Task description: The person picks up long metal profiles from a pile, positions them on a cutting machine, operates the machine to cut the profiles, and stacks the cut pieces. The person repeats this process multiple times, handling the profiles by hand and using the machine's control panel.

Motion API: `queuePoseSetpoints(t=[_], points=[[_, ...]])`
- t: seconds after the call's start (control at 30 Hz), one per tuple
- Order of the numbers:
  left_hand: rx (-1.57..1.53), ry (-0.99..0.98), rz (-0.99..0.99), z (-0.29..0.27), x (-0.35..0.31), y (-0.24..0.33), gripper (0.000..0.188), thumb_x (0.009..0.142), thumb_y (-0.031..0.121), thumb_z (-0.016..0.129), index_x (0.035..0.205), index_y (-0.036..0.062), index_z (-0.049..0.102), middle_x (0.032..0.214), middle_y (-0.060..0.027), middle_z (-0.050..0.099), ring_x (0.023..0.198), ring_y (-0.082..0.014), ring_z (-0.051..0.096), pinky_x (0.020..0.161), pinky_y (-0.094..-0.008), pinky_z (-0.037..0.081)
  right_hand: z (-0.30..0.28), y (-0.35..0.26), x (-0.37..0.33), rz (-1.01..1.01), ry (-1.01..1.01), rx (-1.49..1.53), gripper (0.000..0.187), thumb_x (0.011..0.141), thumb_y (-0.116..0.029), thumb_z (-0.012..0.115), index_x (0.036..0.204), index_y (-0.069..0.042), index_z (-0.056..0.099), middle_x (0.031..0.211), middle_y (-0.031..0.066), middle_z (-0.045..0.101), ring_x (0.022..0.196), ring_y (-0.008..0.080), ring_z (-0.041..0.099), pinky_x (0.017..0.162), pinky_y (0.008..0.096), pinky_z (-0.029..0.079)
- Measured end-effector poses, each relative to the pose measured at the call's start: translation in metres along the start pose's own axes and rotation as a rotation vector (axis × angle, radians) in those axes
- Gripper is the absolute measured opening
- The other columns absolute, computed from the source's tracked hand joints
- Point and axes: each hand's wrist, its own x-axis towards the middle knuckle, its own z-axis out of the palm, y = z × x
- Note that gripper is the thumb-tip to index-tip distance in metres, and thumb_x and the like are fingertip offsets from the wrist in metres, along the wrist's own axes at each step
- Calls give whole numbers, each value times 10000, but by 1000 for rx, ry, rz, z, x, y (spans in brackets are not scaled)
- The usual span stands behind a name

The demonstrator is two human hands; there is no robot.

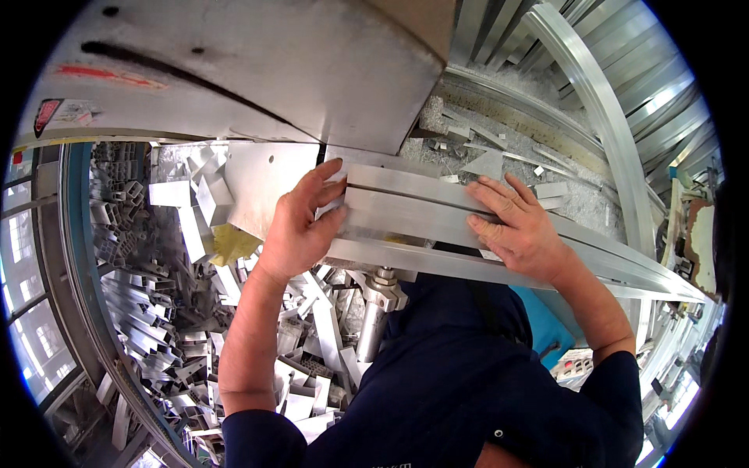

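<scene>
Two long silver aluminium bars (413, 209) lie side by side in front of me and run off to the right. At their left ends is my left hand (304, 226), fingers stretched and thumb apart, pressed against the cut ends rather than wrapped round them. My right hand (516, 228) rests farther along on top of the bars, with its fingers spread. Nearer my body runs a metal rail (437, 262). Just beyond my left fingertips, a large grey metal machine housing (351, 86) stands over a flat metal plate (273, 175).
Many aluminium offcuts (312, 304) are heaped below and left. A metal cylinder with a collar (378, 312) stands under the rail. At the far right, a long bar (593, 86) leans near stacked profiles (663, 86). Chips and scraps (488, 160) litter the surface behind the bars.
</scene>
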Motion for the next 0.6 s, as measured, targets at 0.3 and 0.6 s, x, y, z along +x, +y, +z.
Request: queuePoseSetpoints(t=[0.3,0.6], points=[[-129,188,6,-7,-19,-25,657,839,79,752,1380,-82,417,1281,-213,597,1154,-254,597,961,-349,497,-4,5,8,-21,-89,89,579,706,-146,800,1235,-103,566,1401,167,494,1249,366,527,1008,482,456],[-455,536,32,46,-67,-50,654,723,75,865,1248,-63,501,1198,-161,618,1057,-192,631,927,-334,534,-2,1,9,89,-67,71,727,804,-412,754,1374,-93,434,1455,201,437,1241,399,523,1002,476,442]])
